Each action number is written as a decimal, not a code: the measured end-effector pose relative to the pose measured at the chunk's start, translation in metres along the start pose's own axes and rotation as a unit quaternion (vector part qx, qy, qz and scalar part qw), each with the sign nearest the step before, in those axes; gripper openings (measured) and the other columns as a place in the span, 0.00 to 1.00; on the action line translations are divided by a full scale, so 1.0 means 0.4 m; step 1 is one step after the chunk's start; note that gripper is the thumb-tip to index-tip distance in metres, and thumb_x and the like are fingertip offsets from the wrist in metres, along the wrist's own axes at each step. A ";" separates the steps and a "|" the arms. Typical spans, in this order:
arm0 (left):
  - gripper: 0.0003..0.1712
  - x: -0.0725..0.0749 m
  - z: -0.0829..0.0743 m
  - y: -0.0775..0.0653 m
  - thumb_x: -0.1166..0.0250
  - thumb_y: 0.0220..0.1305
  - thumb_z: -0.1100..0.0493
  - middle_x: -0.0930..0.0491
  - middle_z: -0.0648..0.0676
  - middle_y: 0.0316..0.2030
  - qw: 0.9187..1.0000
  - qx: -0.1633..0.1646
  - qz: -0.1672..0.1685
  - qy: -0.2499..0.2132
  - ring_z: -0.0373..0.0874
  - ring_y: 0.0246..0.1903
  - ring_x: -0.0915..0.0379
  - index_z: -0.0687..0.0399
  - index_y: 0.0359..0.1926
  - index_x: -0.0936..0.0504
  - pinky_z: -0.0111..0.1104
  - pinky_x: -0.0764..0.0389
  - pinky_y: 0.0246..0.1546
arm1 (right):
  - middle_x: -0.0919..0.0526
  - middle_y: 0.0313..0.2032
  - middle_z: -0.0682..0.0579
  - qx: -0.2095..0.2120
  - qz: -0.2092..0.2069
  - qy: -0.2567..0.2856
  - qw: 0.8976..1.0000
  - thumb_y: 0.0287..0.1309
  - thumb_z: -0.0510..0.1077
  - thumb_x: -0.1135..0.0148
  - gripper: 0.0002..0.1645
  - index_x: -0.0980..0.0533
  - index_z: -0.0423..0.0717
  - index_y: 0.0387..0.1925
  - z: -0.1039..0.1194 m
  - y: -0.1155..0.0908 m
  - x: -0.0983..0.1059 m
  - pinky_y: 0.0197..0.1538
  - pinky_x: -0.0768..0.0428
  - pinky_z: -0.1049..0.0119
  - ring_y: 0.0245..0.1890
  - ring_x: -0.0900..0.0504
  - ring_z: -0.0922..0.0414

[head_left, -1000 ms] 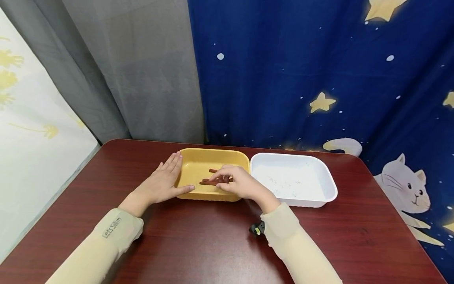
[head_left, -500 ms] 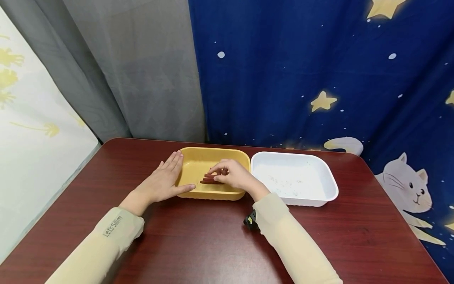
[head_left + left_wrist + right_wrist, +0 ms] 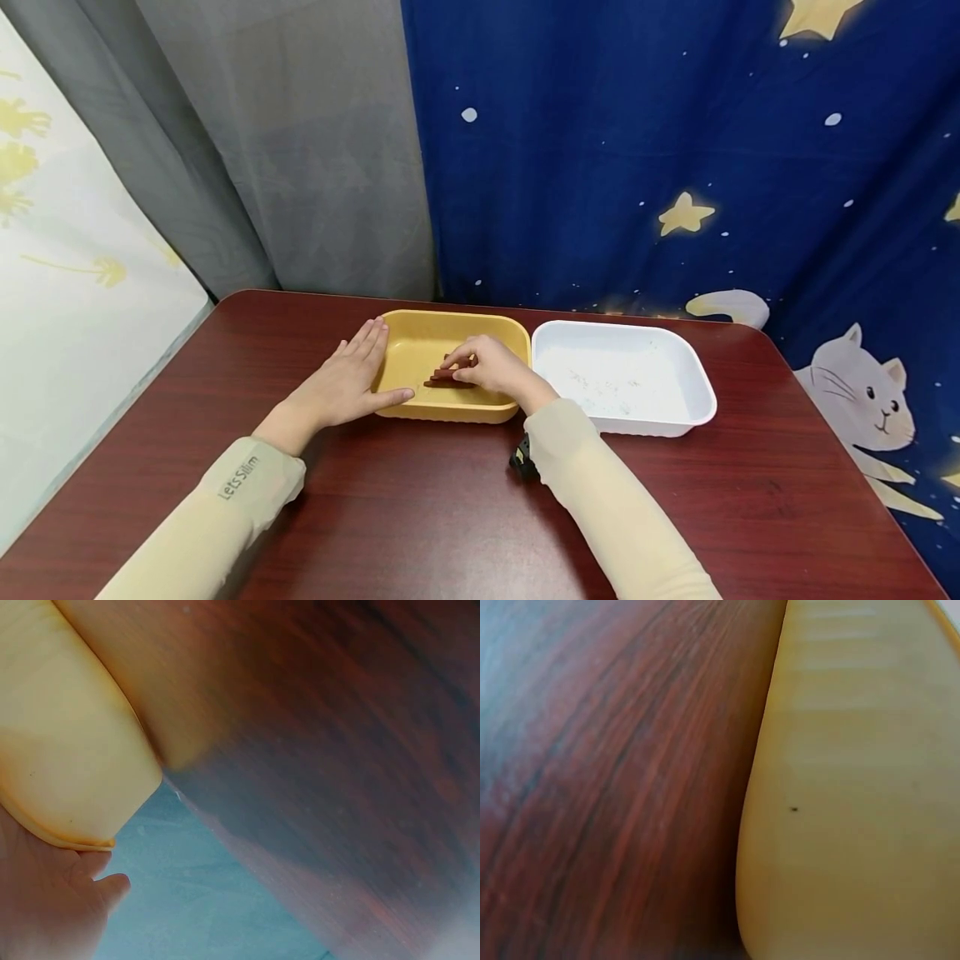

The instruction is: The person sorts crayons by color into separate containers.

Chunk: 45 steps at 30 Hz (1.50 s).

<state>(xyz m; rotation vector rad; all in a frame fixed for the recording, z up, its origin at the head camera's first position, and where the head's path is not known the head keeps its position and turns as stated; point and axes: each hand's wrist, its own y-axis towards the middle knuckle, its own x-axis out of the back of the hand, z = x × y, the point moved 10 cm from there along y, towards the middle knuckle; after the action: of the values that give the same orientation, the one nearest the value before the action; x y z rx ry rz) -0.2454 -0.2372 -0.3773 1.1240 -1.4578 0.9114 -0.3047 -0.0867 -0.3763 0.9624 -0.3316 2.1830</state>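
My left hand (image 3: 345, 385) lies with straight fingers along the left end of a yellow plastic tray (image 3: 405, 327), its thumb over the near rim. In the left wrist view, part of that hand (image 3: 49, 904) shows beside the tray's wall (image 3: 67, 735). Inside the tray, my right hand (image 3: 491, 368) has its thumb and curled fingers on several thin reddish-brown sticks (image 3: 444, 379), pinching them in a bunch close over the tray floor. Its palm side and the sticks' right ends are hidden. The right wrist view shows only the tray's outer wall (image 3: 847, 802) and the table.
A white plastic tray (image 3: 622, 375) with small crumbs on its floor stands right against the yellow tray. Both stand near the far edge of a dark red wooden table (image 3: 420, 517). Behind hangs a blue curtain (image 3: 562, 167) with stars, beside a grey one (image 3: 300, 150).
My right hand has shifted slightly left and away from me inside the yellow tray, and the spread sticks are now gathered closer together. My left hand keeps its place.
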 end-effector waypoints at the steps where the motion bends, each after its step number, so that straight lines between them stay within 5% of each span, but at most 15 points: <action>1: 0.66 -0.001 0.000 0.000 0.50 0.61 0.21 0.64 0.63 0.79 1.000 0.001 0.000 -0.001 0.59 0.79 0.66 0.68 0.77 0.58 0.60 0.48 0.73 | 0.12 0.45 0.48 -0.007 0.001 -0.005 1.000 0.59 0.35 0.33 0.10 0.13 0.45 0.42 -0.003 0.001 -0.001 0.53 0.22 0.64 0.47 0.20 0.55; 11: 0.67 -0.008 -0.003 0.001 0.51 0.60 0.20 0.65 0.62 0.79 1.000 -0.001 0.005 0.000 0.58 0.79 0.67 0.67 0.78 0.59 0.60 0.48 0.73 | 0.13 0.51 0.49 -0.046 0.014 -0.029 0.998 0.59 0.35 0.34 0.10 0.13 0.46 0.41 -0.018 -0.002 -0.013 0.61 0.23 0.57 0.55 0.20 0.52; 22: 0.66 -0.010 -0.009 0.002 0.50 0.61 0.20 0.64 0.63 0.79 1.000 -0.003 0.003 -0.001 0.59 0.79 0.66 0.67 0.77 0.59 0.60 0.47 0.73 | 0.13 0.44 0.50 -0.016 -0.014 -0.032 0.999 0.61 0.36 0.36 0.12 0.15 0.43 0.46 0.000 -0.024 0.011 0.49 0.23 0.65 0.40 0.22 0.56; 29: 0.66 -0.007 -0.002 -0.002 0.51 0.61 0.20 0.65 0.63 0.79 1.000 0.001 0.007 0.002 0.59 0.79 0.67 0.67 0.77 0.59 0.60 0.48 0.73 | 0.14 0.39 0.48 0.014 -0.045 -0.028 0.999 0.62 0.36 0.38 0.12 0.15 0.41 0.46 0.023 -0.060 0.066 0.38 0.24 0.70 0.34 0.22 0.56; 45: 0.66 -0.003 0.000 -0.001 0.50 0.62 0.21 0.64 0.63 0.79 1.000 0.000 0.007 0.002 0.59 0.79 0.66 0.67 0.77 0.60 0.59 0.49 0.74 | 0.16 0.40 0.52 0.033 -0.107 -0.031 0.993 0.65 0.47 0.37 0.14 0.16 0.46 0.48 0.048 -0.212 0.200 0.46 0.19 0.55 0.40 0.20 0.57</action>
<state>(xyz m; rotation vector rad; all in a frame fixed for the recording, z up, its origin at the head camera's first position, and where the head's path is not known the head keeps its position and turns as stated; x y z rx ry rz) -0.2449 -0.2370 -0.3783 1.1135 -1.4642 0.9224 -0.2720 0.0051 -0.3096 1.0532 -0.1762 1.9824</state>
